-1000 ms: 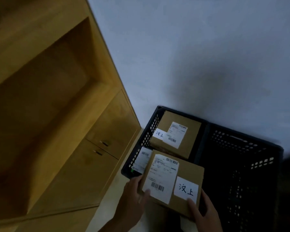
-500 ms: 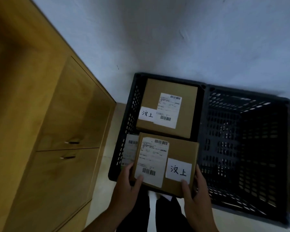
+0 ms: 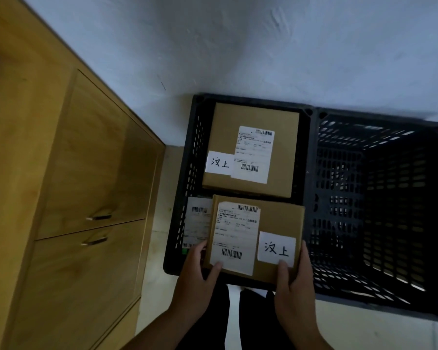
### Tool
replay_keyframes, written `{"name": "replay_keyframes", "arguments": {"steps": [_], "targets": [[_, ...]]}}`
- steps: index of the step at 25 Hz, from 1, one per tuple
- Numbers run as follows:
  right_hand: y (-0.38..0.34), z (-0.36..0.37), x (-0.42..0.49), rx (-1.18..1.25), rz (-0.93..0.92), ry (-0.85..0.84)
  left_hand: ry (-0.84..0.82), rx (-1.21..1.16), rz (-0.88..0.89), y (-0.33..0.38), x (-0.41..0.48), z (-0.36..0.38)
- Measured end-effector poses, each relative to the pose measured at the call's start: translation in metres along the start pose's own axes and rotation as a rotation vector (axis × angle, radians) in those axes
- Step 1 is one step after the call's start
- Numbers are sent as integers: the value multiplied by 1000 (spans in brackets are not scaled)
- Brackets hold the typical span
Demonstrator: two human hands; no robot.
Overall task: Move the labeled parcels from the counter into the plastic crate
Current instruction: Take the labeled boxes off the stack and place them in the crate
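Observation:
I hold a flat brown parcel with a shipping label and a white handwritten tag over the near end of the left black crate. My left hand grips its near left corner, thumb on the shipping label. My right hand grips its near right corner, thumb on the white tag. A second labeled parcel lies in the far half of that crate. Another parcel shows only its label, mostly hidden under the held one.
A second black perforated crate stands to the right, with nothing visible inside. A wooden cabinet with two handled doors rises on the left, a narrow strip of floor between it and the crates. A pale wall runs behind both crates.
The view has tilted down and closer to the crates. The held parcel has come lower over the left crate's near end, both hands keeping their grip.

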State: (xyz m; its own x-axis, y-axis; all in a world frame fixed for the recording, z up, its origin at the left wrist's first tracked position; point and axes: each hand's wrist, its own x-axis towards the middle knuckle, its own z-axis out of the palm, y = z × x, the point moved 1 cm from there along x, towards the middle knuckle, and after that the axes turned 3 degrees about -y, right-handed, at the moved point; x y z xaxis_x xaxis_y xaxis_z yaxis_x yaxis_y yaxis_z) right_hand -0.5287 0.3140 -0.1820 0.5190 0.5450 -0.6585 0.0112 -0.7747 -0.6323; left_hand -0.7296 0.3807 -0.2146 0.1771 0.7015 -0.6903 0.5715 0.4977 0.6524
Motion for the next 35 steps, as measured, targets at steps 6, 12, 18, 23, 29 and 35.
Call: {"name": "replay_keyframes", "arguments": {"steps": [6,12,18,23,29,35], "targets": [[19,20,28,-96,17,84,9,123,23,-10,18,9],[37,38,50,-162,45,90,47,315,30,-15,38,22],[48,50,72,-190,-4,99,88,574,7,-5,59,41],[57,54,92,-173,-22,66,65,774,98,-5,62,53],[68,52,108,-172,1,-15,68,839,194,-12,59,59],[68,53,121,-402,-76,-151,-178,752,247,-21,83,65]]}}
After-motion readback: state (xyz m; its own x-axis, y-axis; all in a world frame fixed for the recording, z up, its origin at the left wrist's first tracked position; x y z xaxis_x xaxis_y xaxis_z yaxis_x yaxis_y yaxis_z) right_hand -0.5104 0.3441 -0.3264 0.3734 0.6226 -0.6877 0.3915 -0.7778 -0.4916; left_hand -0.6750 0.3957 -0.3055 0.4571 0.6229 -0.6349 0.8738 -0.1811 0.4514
